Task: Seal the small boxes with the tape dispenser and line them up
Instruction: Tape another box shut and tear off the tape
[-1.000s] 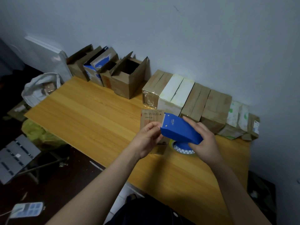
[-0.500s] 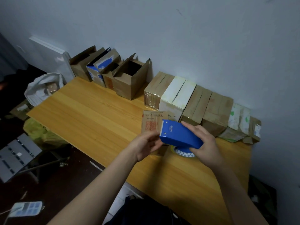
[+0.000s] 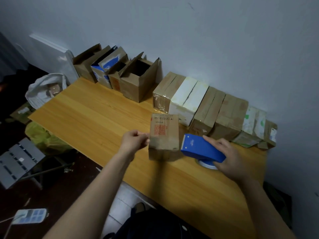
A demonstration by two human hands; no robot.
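While the right hand [image 3: 230, 158] grips the blue tape dispenser [image 3: 200, 149], a small brown box [image 3: 164, 135] stands between both hands on the wooden table [image 3: 86, 118].
Seen from the head camera, the right hand's fingers are wrapped over the dispenser's rear. Its toothed front edge sits just beside the box's right side, and its tape roll [image 3: 207, 165] rests low against the tabletop. The left hand [image 3: 134, 140] has its fingers curled and touches the box's left edge; whether it actually grips the box cannot be told. Behind, a row of closed boxes [image 3: 207, 107] lines the wall [image 3: 224, 40], and open boxes [image 3: 138, 78] stand at the far left end of the table.
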